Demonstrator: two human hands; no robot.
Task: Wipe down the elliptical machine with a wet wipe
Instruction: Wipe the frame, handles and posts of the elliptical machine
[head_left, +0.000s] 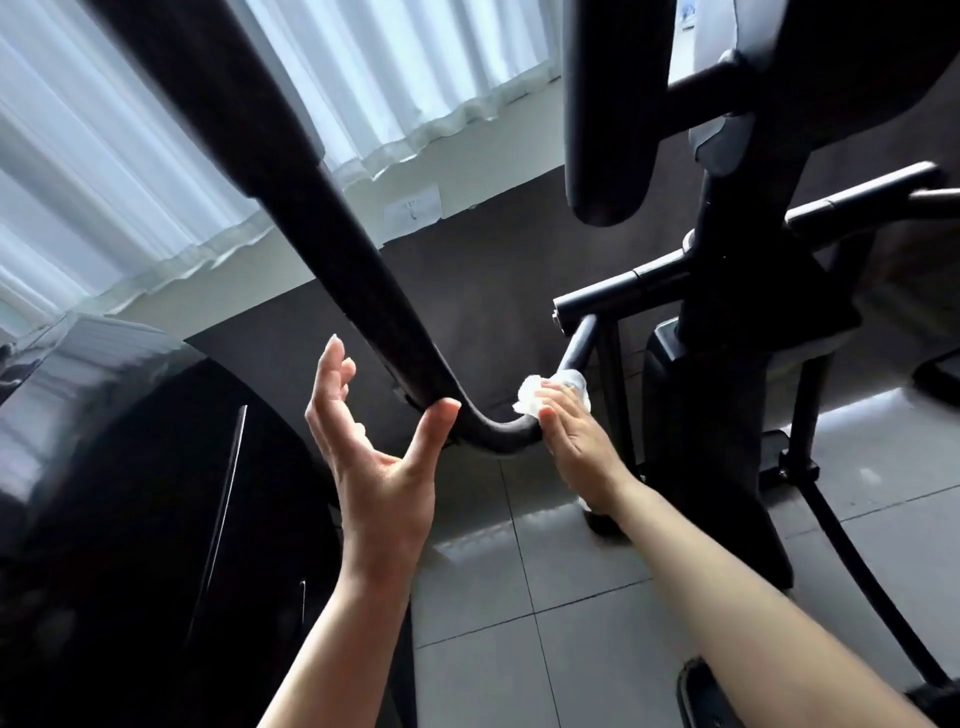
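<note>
White wet wipe (530, 395), bunched in the right hand (571, 431), presses the black handlebar (363, 291). Left hand (374, 441) is released, thumb touching; the bar could swing, and the wipe seemingly slip.

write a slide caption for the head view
Right hand wraps a white wet wipe around the elliptical's black handlebar while the open left hand touches the bend.

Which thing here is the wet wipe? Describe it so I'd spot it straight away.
Follow the thick black handlebar down to its bend. Just past it, the right hand presses the wet wipe against the bar. It is the only crumpled white thing on the dark machine.
</note>
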